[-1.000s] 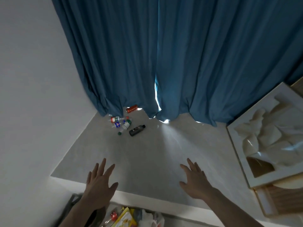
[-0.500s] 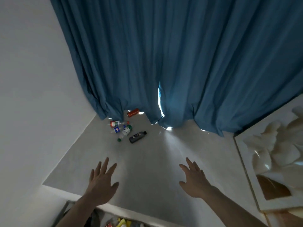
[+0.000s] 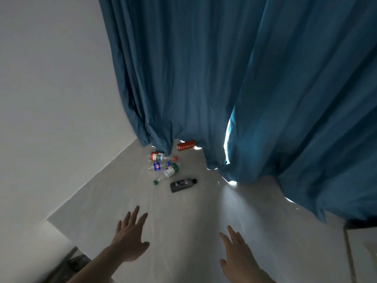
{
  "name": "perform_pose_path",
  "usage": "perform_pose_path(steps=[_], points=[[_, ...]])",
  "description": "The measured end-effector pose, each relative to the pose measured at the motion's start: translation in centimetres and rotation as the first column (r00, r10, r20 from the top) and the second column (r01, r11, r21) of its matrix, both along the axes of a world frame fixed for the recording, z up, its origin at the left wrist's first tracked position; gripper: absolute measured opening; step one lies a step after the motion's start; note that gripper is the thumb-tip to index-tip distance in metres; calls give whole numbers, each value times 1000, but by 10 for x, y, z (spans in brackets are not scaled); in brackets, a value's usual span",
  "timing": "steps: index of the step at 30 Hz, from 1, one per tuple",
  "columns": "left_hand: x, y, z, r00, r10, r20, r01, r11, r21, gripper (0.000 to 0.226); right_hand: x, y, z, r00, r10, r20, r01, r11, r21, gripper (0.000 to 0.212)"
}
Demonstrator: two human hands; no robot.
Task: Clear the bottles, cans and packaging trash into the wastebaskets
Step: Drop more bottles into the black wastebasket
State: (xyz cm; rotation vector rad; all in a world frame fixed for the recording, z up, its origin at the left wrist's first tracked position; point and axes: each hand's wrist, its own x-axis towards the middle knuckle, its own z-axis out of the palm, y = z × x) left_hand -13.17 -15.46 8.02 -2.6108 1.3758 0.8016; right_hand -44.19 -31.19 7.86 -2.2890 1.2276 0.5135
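Approaching: I am on the way to the litter pile; nothing picked up yet.
Left hand [image 3: 130, 240]: fingers spread wide, palm down, holding nothing.
Right hand [image 3: 238, 254]: fingers straight and spread, holding nothing.
Litter: lying on the floor [image 3: 204, 211] in the corner, well ahead of both hands.
Items: red can [image 3: 186, 145] at the curtain hem; red-label bottle [image 3: 157, 156] partly under the hem; blue-label bottle [image 3: 156, 166]; green-white bottle [image 3: 171, 170]; dark bottle [image 3: 182, 184] nearest me; loose green cap [image 3: 156, 182].
Next move: my guess, close in, crouch, take the dark bottle first as it is nearest.
Wastebaskets: not clearly in view; a dark shape at bottom left is too cut off to tell.
Floor: pale grey, smooth, glare patch to the right.
Room: white wall [image 3: 51, 99] left, blue curtain [image 3: 204, 68] ahead, daylight through its gap.
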Motion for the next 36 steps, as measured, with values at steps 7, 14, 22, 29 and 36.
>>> perform_pose_path(steps=[7,14,22,29,36], points=[[68,-114,-145,993,112,-24,-107,984,140,114,67,-59,-169,996,84,26,-80,987,-137,126],[83,-150,-302,952,221,-214,-150,941,304,167,106,-87,-289,997,9,72,5,982,-187,87],[103,-177,-347,942,213,-260,-130,944,303,189,213,-202,-335,922,52,383,59,960,-274,96],[116,-196,-349,942,197,-271,-105,941,321,186,268,-261,-383,859,3,511,146,957,-250,95],[119,-206,-352,934,218,-283,-125,941,315,186,234,-234,-411,705,-121,699,345,919,-189,67]])
